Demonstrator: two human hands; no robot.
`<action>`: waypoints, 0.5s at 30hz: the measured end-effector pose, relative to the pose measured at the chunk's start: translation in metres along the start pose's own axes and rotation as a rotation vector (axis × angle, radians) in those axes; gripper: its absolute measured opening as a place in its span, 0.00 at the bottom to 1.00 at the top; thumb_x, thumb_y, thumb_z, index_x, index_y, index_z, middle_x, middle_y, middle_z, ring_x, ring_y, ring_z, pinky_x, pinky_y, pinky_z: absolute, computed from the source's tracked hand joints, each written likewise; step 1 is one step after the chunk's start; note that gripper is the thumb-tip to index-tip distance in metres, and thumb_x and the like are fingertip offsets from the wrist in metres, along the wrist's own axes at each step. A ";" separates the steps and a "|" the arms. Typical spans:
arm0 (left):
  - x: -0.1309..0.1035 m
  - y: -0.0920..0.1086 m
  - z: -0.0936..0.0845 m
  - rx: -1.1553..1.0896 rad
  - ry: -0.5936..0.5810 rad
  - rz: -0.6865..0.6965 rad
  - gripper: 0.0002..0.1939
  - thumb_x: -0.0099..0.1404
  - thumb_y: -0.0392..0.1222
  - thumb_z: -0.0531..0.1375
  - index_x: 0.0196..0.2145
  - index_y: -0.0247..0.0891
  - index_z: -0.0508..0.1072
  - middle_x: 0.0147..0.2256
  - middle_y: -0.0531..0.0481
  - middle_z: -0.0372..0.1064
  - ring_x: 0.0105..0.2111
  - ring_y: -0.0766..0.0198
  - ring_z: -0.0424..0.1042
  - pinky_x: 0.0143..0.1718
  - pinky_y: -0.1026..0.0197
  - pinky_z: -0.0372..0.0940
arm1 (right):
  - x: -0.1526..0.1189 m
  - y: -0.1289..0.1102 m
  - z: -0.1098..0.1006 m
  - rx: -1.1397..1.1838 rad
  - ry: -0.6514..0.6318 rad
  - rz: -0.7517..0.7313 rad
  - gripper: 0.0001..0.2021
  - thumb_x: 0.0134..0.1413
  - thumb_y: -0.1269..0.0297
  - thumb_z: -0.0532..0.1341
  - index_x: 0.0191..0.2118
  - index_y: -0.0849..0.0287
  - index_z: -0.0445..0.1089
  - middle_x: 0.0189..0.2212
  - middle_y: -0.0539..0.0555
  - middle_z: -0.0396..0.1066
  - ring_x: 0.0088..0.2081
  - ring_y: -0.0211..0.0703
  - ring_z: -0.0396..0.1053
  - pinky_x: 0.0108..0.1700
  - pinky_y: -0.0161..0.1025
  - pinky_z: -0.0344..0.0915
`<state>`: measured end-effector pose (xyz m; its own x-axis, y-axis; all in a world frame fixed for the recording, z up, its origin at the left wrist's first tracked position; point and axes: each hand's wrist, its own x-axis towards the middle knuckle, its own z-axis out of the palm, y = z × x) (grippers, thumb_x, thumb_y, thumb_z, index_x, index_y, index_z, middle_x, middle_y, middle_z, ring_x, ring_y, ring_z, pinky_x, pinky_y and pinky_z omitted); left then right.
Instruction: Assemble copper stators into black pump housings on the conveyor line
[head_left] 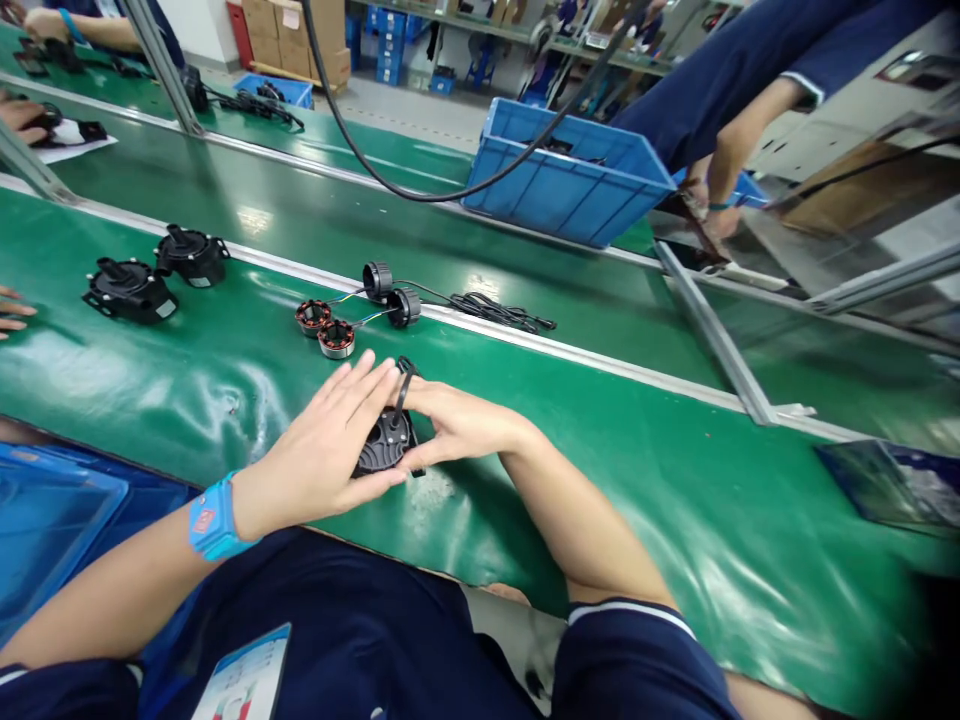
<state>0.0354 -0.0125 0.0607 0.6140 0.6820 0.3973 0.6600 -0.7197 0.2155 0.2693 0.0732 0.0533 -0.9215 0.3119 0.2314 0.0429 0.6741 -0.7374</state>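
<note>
A black round pump housing (386, 442) lies on the green belt (600, 440) right in front of me. My left hand (326, 440) rests flat over its left side, fingers spread, thumb under its edge. Gripping the housing from the right is my right hand (450, 425), its fingers by the black outlet stub on top. Just beyond sit two copper-wound stators (324, 328), wired to two black round caps (391, 293) with a black cable bundle (499, 312).
Two assembled black pump bodies (154, 275) stand on the belt at left, near another person's fingertips (13, 312). A blue crate (570, 175) sits behind the belt. A co-worker's arm (739, 140) reaches down at the right. A blue tray (52, 515) lies at my near left.
</note>
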 end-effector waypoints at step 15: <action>-0.002 0.001 0.004 -0.168 -0.220 -0.143 0.41 0.70 0.50 0.61 0.73 0.44 0.47 0.60 0.39 0.62 0.55 0.51 0.72 0.57 0.51 0.71 | -0.052 0.016 0.016 -0.025 0.434 0.382 0.48 0.45 0.43 0.76 0.69 0.55 0.60 0.66 0.64 0.62 0.66 0.62 0.59 0.67 0.63 0.57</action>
<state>0.0360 -0.0141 0.0567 0.6115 0.7762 0.1536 0.6766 -0.6137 0.4069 0.3116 0.0575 0.0193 -0.5963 0.7787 0.1953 0.3552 0.4740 -0.8057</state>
